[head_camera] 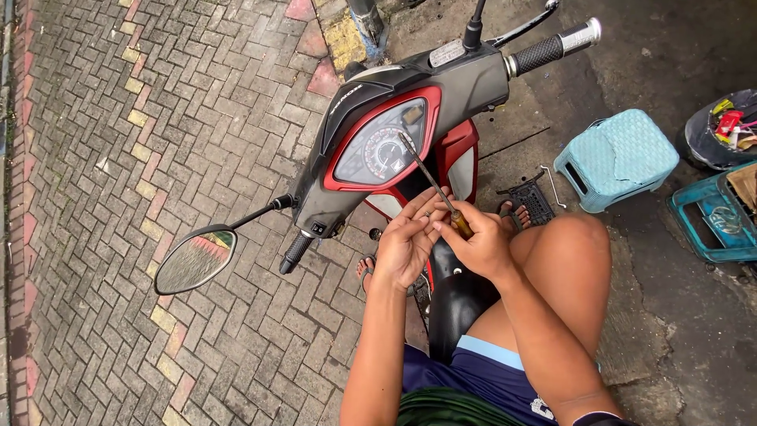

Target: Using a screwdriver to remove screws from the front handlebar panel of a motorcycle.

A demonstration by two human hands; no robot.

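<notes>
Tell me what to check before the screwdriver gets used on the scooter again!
1. Right hand grips the screwdriver handle: ok.
2. Left hand steadies the shaft with its fingertips: ok.
3. Tip sits in a screw: cannot tell; it lies over the speedometer.
4. Scooter stands steady: cannot tell.
5. Feet clear of the black plastic part on the ground: ok.

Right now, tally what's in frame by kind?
Scooter: 1
Mirror: 1
Handlebar grips: 2
Screwdriver: 1
Stool: 1
Teal crate: 1
Black bucket: 1
Black plastic panel: 1
Total: 9
</notes>
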